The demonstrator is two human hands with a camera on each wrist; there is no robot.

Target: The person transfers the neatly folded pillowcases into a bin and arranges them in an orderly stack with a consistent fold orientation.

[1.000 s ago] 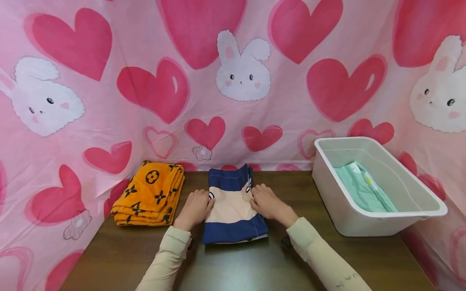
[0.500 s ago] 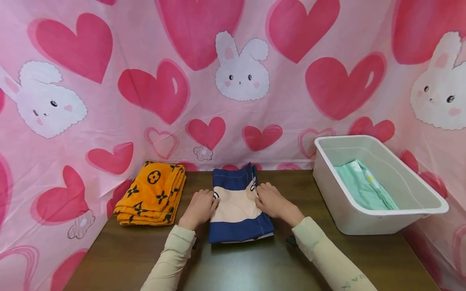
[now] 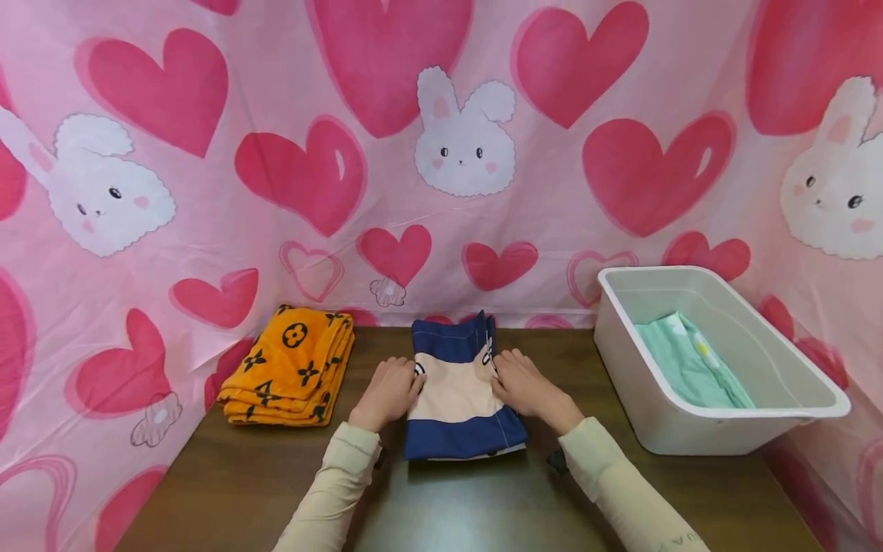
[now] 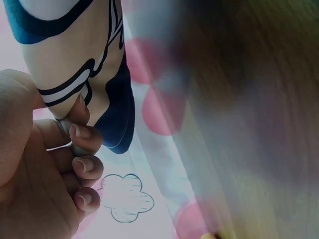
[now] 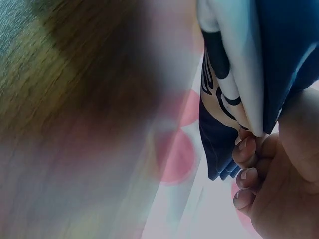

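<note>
A folded cloth [image 3: 455,391] with navy ends and a cream middle band lies on the brown table, between my two hands. My left hand [image 3: 390,389] grips its left edge; in the left wrist view the fingers [image 4: 85,139] curl under the edge beside black-and-white line print. On the opposite side my right hand [image 3: 527,387] pinches the right edge, its fingertips [image 5: 246,152] tucked under the stacked layers in the right wrist view. The thumbs lie over the cloth and are mostly hidden.
An orange folded cloth [image 3: 290,364] with black motifs sits at the left of the table [image 3: 455,514]. To the right stands a pale grey plastic tub [image 3: 679,429] with a mint-green cloth [image 3: 690,364] inside. A pink heart-and-rabbit curtain [image 3: 469,222] hangs behind.
Both hands keep hold of the folded cloth, which appears slightly farther right in the head view. The camera view has also shifted a little.
</note>
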